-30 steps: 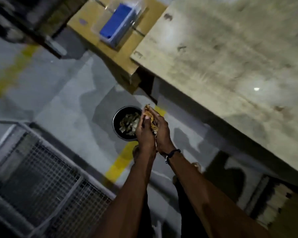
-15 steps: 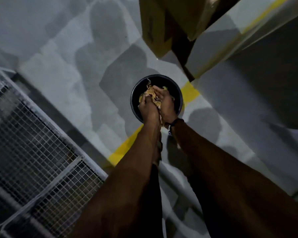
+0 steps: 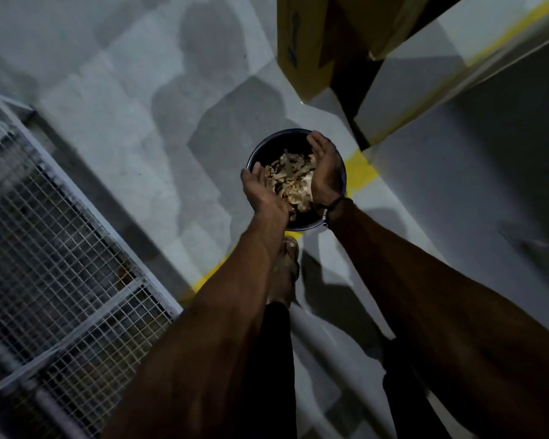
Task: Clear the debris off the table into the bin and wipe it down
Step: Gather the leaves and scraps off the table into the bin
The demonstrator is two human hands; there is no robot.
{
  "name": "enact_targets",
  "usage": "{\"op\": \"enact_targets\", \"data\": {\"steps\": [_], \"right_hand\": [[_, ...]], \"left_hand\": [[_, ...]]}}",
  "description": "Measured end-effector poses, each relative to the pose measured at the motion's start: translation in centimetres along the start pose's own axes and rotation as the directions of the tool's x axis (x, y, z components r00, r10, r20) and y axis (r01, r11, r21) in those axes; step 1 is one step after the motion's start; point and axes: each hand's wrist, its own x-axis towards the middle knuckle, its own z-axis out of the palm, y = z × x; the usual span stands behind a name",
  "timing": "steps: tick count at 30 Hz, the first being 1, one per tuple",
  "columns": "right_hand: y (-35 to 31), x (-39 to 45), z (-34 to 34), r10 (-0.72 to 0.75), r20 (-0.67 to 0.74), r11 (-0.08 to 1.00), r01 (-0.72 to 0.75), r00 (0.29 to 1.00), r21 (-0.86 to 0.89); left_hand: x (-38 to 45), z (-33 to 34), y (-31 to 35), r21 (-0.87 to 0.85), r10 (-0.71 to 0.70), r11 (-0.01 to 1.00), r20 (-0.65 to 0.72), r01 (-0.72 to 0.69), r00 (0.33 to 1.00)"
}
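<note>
Head view: left hand (image 3: 263,193) and right hand (image 3: 325,167) spread apart, palms facing, directly over bin (image 3: 260,150) so debris (image 3: 290,180) lands inside. Dim light; seemingly nothing gripped. Table out of frame, wiping not started.

A wire mesh cage (image 3: 61,264) stands left, a cardboard box (image 3: 305,42) above, yellow floor line (image 3: 358,175) between

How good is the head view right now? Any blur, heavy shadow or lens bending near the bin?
Head view: dim overall; the bin interior is near black, though the debris between the left hand and right hand reads clearly. The wire cage at the left is motion-blurred. Overlapping shadows cross the floor. Wide-angle stretch exaggerates the forearms.
</note>
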Motion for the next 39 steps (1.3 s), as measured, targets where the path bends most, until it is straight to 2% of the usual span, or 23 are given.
{"op": "enact_targets", "data": {"steps": [3, 8, 12, 16, 22, 25, 30, 33, 37, 39], "right_hand": [[-1.3, -1.0, -1.5, -0.061, 0.071, 0.998, 0.063, 0.996, -0.027], [-5.1, -5.2, -4.7, -0.135, 0.15, 0.989, 0.143, 0.979, -0.044], [-9.7, -10.9, -7.9, -0.244, 0.233, 0.97, 0.242, 0.941, 0.038], [-14.7, -16.8, -12.0, -0.329, 0.269, 0.943, 0.332, 0.905, 0.034], [-23.3, -25.1, -20.5, -0.477, 0.229, 0.871, 0.492, 0.849, -0.011], [-27.3, -27.3, -26.0, -0.546, 0.172, 0.834, 0.551, 0.82, 0.02], [-31.1, -27.4, -35.9, -0.636, -0.087, 0.77, 0.639, 0.767, 0.005], [-31.5, -26.6, -41.8, -0.66, -0.218, 0.744, 0.667, 0.719, -0.049], [-30.7, -25.7, -48.4, -0.665, -0.377, 0.737, 0.649, 0.645, -0.19], [-30.2, -25.6, -51.2, -0.654, -0.44, 0.749, 0.609, 0.615, -0.261]], "left_hand": [[-1.7, 0.5, 0.3, 0.058, 0.053, 0.997, 0.017, -0.054, 0.998], [-6.5, 1.2, -0.6, 0.152, 0.141, 0.975, 0.153, -0.165, 0.978], [-13.8, 2.7, -0.7, 0.165, 0.206, 0.956, 0.204, -0.241, 0.957], [-23.1, 4.9, -0.7, 0.134, 0.279, 0.934, 0.303, -0.33, 0.911], [-36.1, 8.5, -1.5, 0.121, 0.399, 0.825, 0.57, -0.553, 0.719], [-41.2, 11.1, -3.8, 0.175, 0.354, 0.768, 0.685, -0.616, 0.636], [-45.4, 16.8, -11.2, 0.237, 0.206, 0.676, 0.848, -0.698, 0.488], [-46.8, 20.2, -16.4, 0.274, 0.097, 0.572, 0.913, -0.773, 0.396], [-47.3, 22.6, -22.4, 0.264, -0.016, 0.294, 0.962, -0.919, 0.271], [-47.3, 23.1, -24.8, 0.187, -0.069, 0.187, 0.982, -0.965, 0.177]]}}
